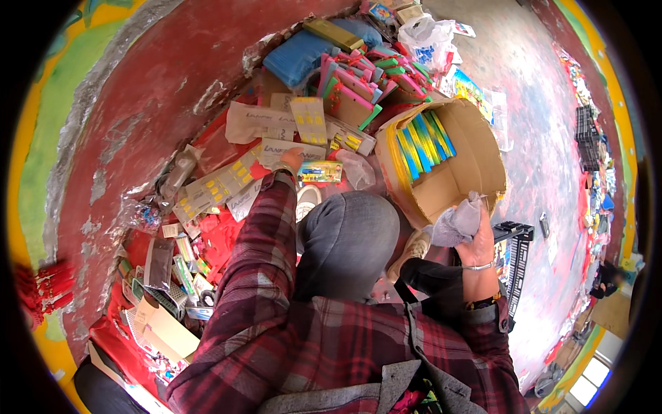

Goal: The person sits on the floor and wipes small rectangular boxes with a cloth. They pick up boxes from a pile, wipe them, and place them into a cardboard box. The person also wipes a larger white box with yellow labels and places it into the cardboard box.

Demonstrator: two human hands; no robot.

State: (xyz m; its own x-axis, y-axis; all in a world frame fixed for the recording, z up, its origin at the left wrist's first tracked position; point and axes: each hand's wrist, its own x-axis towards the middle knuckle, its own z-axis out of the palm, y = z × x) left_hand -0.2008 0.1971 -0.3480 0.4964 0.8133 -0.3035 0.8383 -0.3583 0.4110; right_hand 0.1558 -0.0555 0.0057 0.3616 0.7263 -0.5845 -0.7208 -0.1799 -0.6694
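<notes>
While right hand (480,245) is gripping cloth (455,222) | left hand (292,159) is touching packs (315,153) (grip: cannot tell) | tugging could be scattering them

The bent knee (348,238) stands between left hand (292,159) and right hand (477,241); beyond the left, heaped framed boards (355,83) obstruct the far side; the cardboard box (483,134) leaves room right of its packs (424,145); a black crate (516,265) flanks the right hand; open floor (552,165) lies farther right.
</notes>
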